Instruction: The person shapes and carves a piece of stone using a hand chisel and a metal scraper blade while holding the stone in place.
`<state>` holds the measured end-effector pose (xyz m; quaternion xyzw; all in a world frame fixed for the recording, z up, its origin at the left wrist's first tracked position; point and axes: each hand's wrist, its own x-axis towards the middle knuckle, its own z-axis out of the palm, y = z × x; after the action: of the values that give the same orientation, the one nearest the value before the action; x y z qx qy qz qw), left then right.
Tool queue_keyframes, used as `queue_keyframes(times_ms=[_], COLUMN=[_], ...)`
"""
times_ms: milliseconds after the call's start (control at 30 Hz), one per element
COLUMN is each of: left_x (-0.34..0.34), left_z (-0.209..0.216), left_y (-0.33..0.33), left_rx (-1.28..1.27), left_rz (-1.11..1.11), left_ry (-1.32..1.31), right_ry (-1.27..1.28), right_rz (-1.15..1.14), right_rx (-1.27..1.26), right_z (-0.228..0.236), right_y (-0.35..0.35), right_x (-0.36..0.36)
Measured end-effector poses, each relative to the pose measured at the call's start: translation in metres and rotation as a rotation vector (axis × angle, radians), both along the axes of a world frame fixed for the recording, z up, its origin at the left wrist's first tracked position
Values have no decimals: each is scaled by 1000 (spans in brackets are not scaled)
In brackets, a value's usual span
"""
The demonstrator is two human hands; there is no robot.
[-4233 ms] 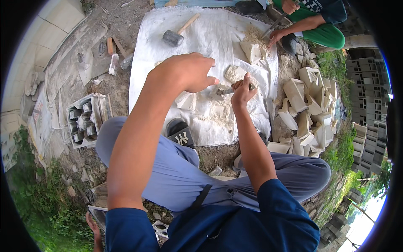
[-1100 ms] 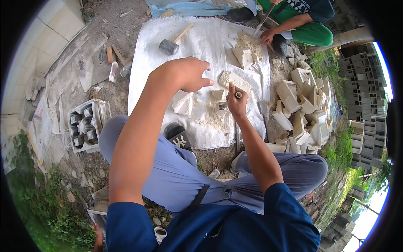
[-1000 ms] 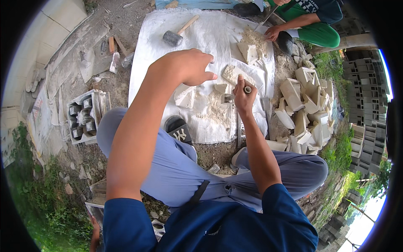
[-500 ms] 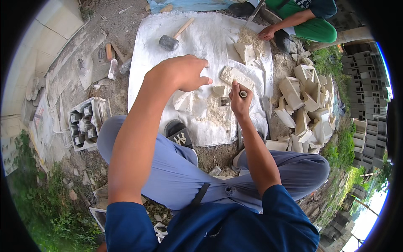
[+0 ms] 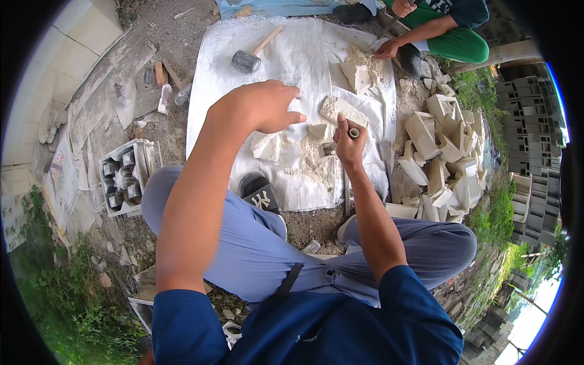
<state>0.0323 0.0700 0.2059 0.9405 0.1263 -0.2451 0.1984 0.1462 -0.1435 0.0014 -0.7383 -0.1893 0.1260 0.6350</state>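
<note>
My left hand (image 5: 264, 108) hovers over the white sheet (image 5: 210, 91), thumb apart from the bent fingers, with nothing visible in it. Below it lies a pale, broken block chunk (image 5: 266, 146). My right hand (image 5: 349, 148) is closed round a hand tool with a round handle end (image 5: 354, 132) and a squarish metal head (image 5: 327, 149); its exact kind is unclear. That head is just over crumbly pale debris (image 5: 313, 167). A small pale chunk (image 5: 319, 131) lies between my hands, and a longer pale slab (image 5: 344, 111) sits just beyond my right hand.
A mallet (image 5: 246, 61) with a black head lies at the sheet's far left. Broken pale blocks (image 5: 447, 146) are heaped on the right. A grey mould-like box (image 5: 128, 176) stands on the left. At the far right, a co-worker's hand (image 5: 387, 48) is by another tool.
My right hand has tilted the tool slightly, its head now at more of a slant. My left hand barely moves. The co-worker's other hand has come into view, holding a tool.
</note>
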Motion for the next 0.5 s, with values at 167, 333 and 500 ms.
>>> queue_keyframes(times_ms=[167, 333, 500], left_x=[8, 21, 6], left_z=[3, 4, 4], left_y=[-1, -3, -3], left_rx=[-16, -53, -23], left_rz=[-10, -28, -23], left_ry=[7, 29, 8], right_ry=[-8, -18, 69], right_rz=[-16, 28, 47], right_rx=[19, -155, -55], right_z=[-29, -48, -7], right_y=[-12, -7, 5], right_x=[-6, 14, 11])
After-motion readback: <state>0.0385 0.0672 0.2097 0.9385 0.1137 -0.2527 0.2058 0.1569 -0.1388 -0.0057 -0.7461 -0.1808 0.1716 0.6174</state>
